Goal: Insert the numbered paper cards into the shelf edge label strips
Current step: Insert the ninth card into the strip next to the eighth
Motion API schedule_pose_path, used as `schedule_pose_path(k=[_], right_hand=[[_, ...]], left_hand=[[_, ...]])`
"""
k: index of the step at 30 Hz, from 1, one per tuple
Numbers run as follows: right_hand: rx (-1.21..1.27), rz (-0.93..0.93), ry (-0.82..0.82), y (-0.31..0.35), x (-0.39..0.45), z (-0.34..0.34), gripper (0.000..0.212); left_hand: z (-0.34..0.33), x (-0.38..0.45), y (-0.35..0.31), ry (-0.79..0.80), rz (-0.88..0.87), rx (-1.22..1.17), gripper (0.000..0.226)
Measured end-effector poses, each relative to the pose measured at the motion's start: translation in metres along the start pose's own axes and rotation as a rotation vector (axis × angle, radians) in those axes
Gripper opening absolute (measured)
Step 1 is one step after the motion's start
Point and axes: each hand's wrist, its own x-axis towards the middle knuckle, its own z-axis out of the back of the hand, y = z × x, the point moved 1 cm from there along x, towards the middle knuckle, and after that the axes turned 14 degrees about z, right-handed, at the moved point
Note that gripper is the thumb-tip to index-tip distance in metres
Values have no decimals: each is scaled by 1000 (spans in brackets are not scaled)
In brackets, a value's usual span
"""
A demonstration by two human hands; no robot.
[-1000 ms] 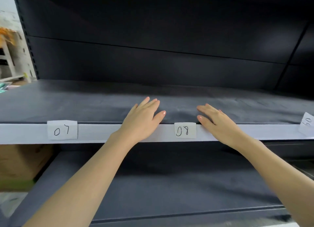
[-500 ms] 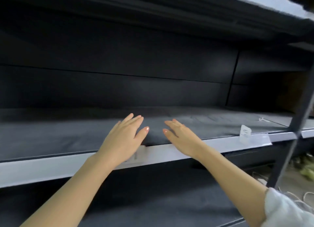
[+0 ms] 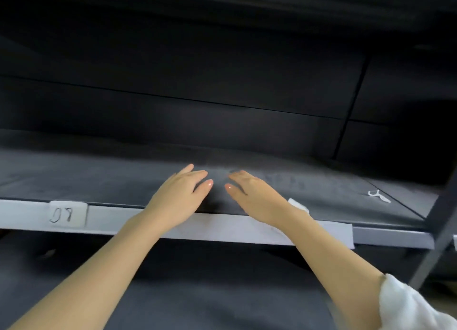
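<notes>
A dark empty shelf (image 3: 99, 178) fills the frame. Both hands hover flat over its front edge at centre, left hand (image 3: 180, 196) and right hand (image 3: 254, 198) with fingers together, holding nothing. Card 08 (image 3: 68, 214) sits in the label strip (image 3: 222, 228) at lower left; another card (image 3: 298, 206) peeks behind the right wrist, likely next.

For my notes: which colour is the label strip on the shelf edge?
Pale grey label strip, head view.

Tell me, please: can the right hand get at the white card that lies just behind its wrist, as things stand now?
Probably yes. The right hand is open and holds nothing, and the white card lies beside its wrist near the shelf edge. Nothing stands between them; the wrist hides part of the card.
</notes>
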Motion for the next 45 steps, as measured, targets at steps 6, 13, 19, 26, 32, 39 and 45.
schedule_pose_path(k=[6,13,19,26,32,39,45], right_hand=[[58,-4,-100,-46,-24,38,38],[34,-92,-163,-78,-63,51,33],[-2,-126,-174,-94,-85,58,25],[98,-85,-193,-95,-86,46,10],[152,-89,-253,-92,-81,38,9],[166,-127,-337,-87,-78,30,9],[189,-183,-354,-85,-72,33,10]], left_hand=[[-42,6,-45,46,-161,-48,40],[-64,14,-84,97,-241,-158,29],[-71,16,-112,183,-279,-189,18],[-68,19,-114,330,-250,-76,13],[-66,22,-105,315,-164,-132,13],[-70,20,-94,149,-120,-232,16],[-70,17,-89,102,-46,-396,22]])
